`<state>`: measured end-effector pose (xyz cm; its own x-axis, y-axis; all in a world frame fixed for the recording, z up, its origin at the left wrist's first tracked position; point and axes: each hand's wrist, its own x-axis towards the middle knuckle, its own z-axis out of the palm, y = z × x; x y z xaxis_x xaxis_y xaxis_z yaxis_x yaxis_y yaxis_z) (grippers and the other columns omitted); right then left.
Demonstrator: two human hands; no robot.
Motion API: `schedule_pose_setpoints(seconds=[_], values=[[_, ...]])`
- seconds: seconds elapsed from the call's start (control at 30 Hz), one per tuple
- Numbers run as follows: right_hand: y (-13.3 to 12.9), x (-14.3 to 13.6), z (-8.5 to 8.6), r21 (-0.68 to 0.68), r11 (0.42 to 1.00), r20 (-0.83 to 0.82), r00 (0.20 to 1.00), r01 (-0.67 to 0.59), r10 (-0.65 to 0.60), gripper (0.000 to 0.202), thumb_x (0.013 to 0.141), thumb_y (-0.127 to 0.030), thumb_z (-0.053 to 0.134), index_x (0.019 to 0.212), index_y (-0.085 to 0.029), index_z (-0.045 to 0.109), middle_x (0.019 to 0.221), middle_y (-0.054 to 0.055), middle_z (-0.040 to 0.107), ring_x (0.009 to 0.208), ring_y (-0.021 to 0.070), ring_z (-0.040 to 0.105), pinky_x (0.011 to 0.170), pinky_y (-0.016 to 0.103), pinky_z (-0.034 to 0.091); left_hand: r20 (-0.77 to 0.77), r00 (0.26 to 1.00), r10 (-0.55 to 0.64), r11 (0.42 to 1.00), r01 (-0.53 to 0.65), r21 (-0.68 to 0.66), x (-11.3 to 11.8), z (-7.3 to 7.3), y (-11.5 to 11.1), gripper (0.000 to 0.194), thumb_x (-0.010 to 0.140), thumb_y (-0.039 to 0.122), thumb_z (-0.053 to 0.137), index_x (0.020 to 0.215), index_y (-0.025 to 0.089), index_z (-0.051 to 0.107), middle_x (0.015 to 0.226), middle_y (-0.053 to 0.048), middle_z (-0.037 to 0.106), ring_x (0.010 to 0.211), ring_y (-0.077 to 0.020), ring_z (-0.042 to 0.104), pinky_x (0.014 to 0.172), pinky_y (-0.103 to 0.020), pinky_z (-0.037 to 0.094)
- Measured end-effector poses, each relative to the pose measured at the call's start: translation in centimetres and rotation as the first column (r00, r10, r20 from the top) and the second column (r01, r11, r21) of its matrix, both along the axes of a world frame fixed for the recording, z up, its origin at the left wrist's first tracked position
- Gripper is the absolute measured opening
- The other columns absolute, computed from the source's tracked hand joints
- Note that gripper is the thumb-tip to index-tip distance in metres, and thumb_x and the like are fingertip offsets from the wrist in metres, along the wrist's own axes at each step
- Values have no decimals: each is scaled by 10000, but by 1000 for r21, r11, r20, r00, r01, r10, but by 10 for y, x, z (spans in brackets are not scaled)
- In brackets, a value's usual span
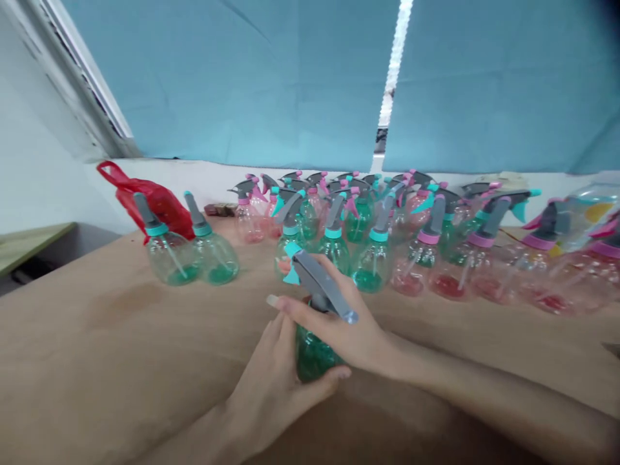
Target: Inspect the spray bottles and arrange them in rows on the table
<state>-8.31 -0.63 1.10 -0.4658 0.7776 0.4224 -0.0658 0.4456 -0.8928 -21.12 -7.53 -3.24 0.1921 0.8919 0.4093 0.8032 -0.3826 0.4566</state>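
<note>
The left hand [276, 381] is clamped on a green bottle [312, 355]; the right hand [339, 326] grips its spray head [320, 281], likely screwing it on. Finished bottles [368, 258] stand at twelve o'clock on the surface [121, 361].

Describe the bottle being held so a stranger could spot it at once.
On the brown table, in front of the crowd of spray bottles, stands a green spray bottle. It alone is gripped: left hand on its body, right hand around its grey trigger head.
</note>
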Motion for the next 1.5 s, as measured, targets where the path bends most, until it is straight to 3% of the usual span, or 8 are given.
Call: schedule_pose_setpoints(seconds=[0.2,0.33,0.47,0.6,0.8,1.0,1.5], values=[[4,-35,10,89,989,69,991,-117,111,401,687,-329,760,994,-256,514,788,-42,574,701,155,554,650,303,442,14,996,88,996,-88,27,-54,-4,1,716,806,460,651,1381,280,266,1270,-71,540,1172,-317,540,965,-485,479],[12,-45,7,251,968,185,982,-18,-30,282,735,-359,727,933,-241,565,941,12,623,855,193,574,752,346,446,106,990,91,994,-96,44,-82,-1,13,634,806,460,663,1309,272,326,1260,-79,539,1166,-290,542,961,-477,472],[23,-56,6,319,948,266,958,12,-102,182,788,-364,686,856,-223,593,879,9,650,806,186,583,702,329,449,90,988,129,991,-132,22,-102,-3,23,687,792,523,668,1316,251,318,1261,-96,531,1172,-297,535,938,-467,483],[38,-72,6,393,919,267,951,38,-154,189,808,-362,670,896,-205,613,919,30,674,816,186,600,702,323,452,82,977,195,978,-200,62,-115,-9,25,701,829,536,625,1361,248,271,1320,-113,470,1225,-304,482,987,-496,438],[60,-99,4,421,901,295,924,102,-242,228,810,-335,669,972,-183,619,956,75,682,852,212,610,733,341,458,69,957,282,932,-291,218,-126,-5,24,514,913,410,546,1335,258,294,1222,-94,445,1170,-288,486,965,-520,443],[71,-114,6,442,884,336,885,153,-322,248,819,-307,653,988,-130,612,946,121,670,827,238,601,736,370,452,85,970,226,921,-242,307,-125,-1,21,459,897,281,575,1289,239,339,1102,-78,476,1019,-253,538,824,-425,511],[80,-131,9,479,841,408,785,251,-466,275,833,-254,635,1035,-75,582,990,177,659,941,291,614,770,389,456,102,989,109,969,-129,210,-112,-12,13,380,908,219,529,1255,216,375,1062,-70,474,928,-206,519,797,-336,461]])
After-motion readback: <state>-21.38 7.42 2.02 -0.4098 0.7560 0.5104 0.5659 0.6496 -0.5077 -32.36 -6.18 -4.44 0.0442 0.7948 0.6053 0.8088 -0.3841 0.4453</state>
